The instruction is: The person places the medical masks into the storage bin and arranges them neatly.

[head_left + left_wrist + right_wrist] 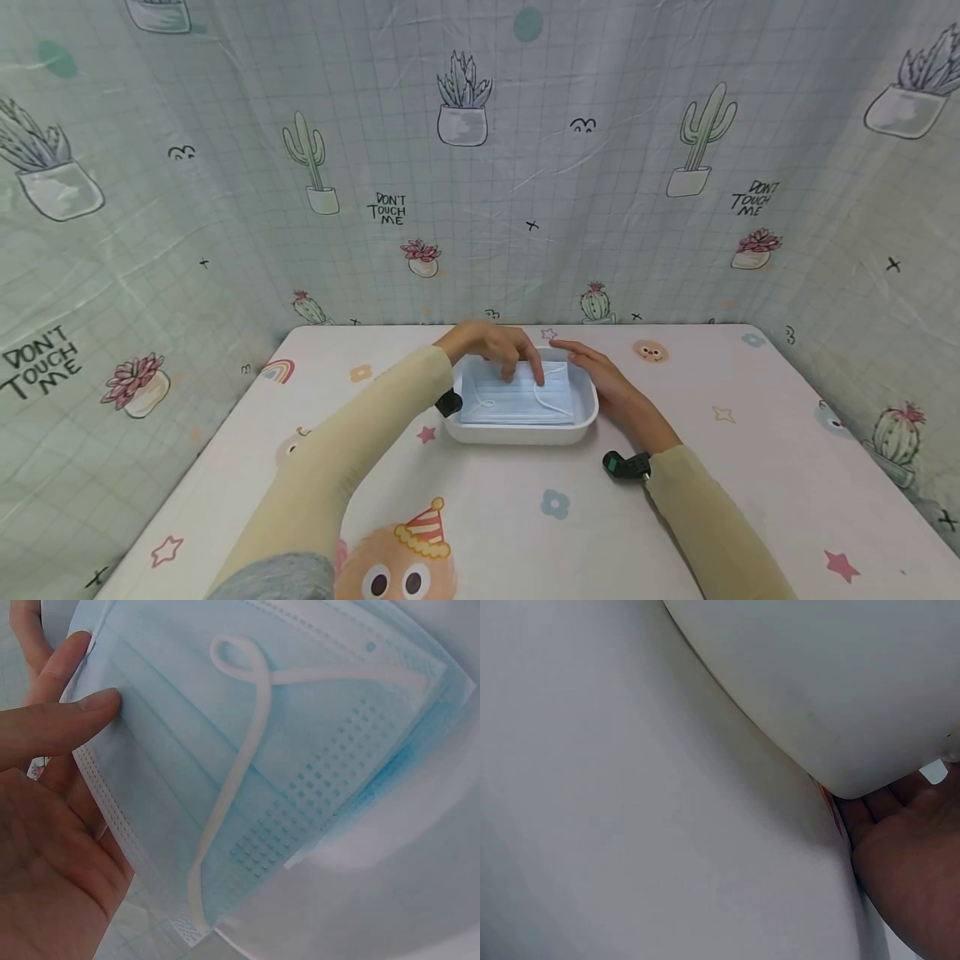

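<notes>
A stack of light blue pleated face masks (498, 404) with white ear loops lies in a white tray (517, 435). My left hand (498, 343) reaches over the tray's back left side, fingers bent down onto the masks. In the left wrist view, the thumb lies over the top mask (172, 742) near its edge and other fingers pass behind that edge, pinching it. My right hand (603, 375) rests along the tray's right side with its fingers fairly straight. The right wrist view shows that hand (915, 855) against the tray's outer wall (832, 697), fingertips partly hidden.
The tray stands toward the back of a white table (480, 500) printed with stars, flowers and faces. A curtain (525, 183) with cactus drawings surrounds the back and sides. Dark wrist devices (626, 465) sit near both sleeve cuffs.
</notes>
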`<state>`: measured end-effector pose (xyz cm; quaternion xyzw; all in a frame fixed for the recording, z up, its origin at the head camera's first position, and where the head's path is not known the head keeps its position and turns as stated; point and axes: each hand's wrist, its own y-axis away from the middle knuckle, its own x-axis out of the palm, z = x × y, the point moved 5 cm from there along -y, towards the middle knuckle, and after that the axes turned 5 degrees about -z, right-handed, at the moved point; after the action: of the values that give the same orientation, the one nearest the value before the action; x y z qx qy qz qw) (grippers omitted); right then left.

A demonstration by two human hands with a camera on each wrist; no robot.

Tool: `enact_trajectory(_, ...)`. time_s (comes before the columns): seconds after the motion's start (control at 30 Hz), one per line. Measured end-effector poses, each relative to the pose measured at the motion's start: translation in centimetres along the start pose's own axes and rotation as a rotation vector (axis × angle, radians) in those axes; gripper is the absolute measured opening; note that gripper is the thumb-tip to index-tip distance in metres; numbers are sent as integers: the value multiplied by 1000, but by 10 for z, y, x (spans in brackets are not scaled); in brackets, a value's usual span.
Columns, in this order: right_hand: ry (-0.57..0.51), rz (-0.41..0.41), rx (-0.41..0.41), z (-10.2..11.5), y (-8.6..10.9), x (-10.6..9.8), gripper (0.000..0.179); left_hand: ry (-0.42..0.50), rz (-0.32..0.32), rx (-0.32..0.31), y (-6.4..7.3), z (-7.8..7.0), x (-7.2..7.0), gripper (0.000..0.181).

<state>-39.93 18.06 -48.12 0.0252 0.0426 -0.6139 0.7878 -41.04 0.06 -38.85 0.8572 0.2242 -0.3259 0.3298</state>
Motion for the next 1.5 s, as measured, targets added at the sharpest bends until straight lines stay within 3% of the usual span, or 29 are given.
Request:
enact_trajectory(0.47,-6,1,-4,-1,0,-1,48,-58,-30,25,-5,3,3,51)
enact_trajectory(0.77,-9,12,-9,-1,0,0,48,-150,-59,60,-3,-2,1,53)
enact_trajectory(1.1,-2,-2,-13,-1,0,-1,47,-166,-38,76,-8,-5,7,48)
enact_trajectory(1.5,-2,7,-4,-3,-1,-1,47,-127,-61,64,-7,-5,1,52)
